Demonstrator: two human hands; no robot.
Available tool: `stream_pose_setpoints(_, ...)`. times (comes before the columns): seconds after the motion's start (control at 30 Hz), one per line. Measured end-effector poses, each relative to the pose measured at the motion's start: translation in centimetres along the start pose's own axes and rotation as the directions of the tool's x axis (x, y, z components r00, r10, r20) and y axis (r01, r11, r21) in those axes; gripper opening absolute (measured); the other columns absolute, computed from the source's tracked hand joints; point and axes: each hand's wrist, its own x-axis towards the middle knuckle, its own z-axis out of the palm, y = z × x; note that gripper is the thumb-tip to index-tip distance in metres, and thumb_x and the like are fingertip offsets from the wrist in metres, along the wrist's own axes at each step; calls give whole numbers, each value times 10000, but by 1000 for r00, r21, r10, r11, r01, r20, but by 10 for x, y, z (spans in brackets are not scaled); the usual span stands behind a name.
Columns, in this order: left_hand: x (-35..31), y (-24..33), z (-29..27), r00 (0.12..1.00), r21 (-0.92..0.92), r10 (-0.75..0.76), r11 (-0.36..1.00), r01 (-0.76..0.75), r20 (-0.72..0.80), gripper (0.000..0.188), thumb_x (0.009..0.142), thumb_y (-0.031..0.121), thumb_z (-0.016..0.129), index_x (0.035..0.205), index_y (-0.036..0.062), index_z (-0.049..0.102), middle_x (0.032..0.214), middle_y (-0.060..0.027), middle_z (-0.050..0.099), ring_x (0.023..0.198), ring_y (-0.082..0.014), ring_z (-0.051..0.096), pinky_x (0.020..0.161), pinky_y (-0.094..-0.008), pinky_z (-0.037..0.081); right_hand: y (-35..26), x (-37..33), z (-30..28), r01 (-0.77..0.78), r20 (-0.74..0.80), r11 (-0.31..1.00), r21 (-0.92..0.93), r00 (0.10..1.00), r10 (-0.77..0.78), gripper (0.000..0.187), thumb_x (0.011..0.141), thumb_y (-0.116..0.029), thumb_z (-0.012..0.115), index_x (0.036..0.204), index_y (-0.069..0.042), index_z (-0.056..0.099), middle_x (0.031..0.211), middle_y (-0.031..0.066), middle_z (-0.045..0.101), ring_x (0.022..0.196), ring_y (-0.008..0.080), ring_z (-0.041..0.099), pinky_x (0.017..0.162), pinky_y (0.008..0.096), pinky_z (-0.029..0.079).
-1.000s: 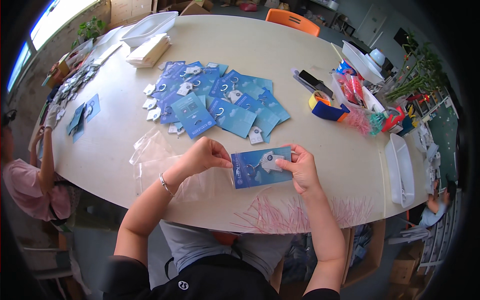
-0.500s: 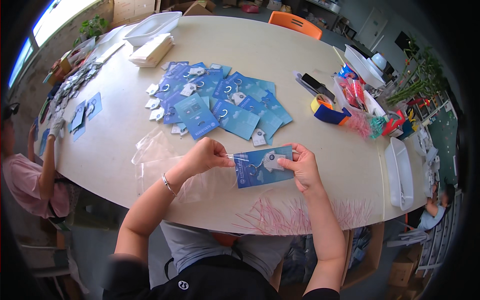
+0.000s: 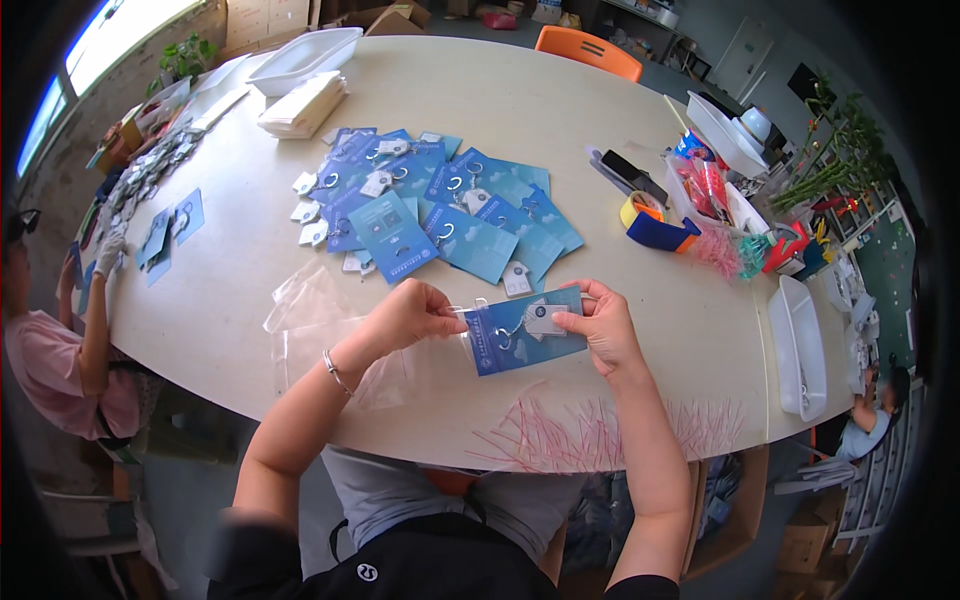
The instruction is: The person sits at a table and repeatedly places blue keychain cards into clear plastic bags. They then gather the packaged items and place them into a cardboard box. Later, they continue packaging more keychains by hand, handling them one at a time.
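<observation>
My right hand [image 3: 608, 325] pinches the right end of a blue card [image 3: 490, 350], its thumb on a white shirt-shaped keychain [image 3: 543, 320] that lies on the card's face. At the card's left end, my left hand [image 3: 425, 310] is closed on a clear film edge, seemingly a plastic bag's mouth. How far the film covers the card is hard to see. Clear plastic bags [image 3: 310, 345] lie flat on the table under and beside my left wrist. Beyond my hands spreads a pile of similar blue cards [image 3: 475, 245] with keychains.
Pink-white twist ties [image 3: 540, 435] lie along the near table edge. To the right are a tape dispenser [image 3: 660, 228], a phone [image 3: 635, 175] and a white tray [image 3: 798, 345]. A stack of pale bags [image 3: 303, 105] sits far left. One co-worker [image 3: 70, 350] works at left, another at right.
The card has shifted slightly left and tilted, its right end higher. My left hand has moved a little left and down. At left, the co-worker's gloved hand has moved slightly.
</observation>
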Motion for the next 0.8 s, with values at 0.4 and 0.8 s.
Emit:
stream_pose_setpoints(0.4,3,-4,-1,1000,6,-7,1000,7,-12,309,775,254,822,689,0,669,591,-31,616,540,-90,551,503,-250,431,7,6,-1,-14,-7,1000,12,1000,14,386,736,128,703,1088,16,594,872,128,714,760,148,683,715,275,563)
stream_pose_setpoints(0.8,1,2,0,999,-6,-39,999,39,-15,262,753,214,837,732,-3,692,613,-30,632,550,-83,561,512,-241,435,4,10,5,-36,40,999,4,999,36,395,739,131,699,1103,31,580,888,144,714,776,165,691,720,288,568)
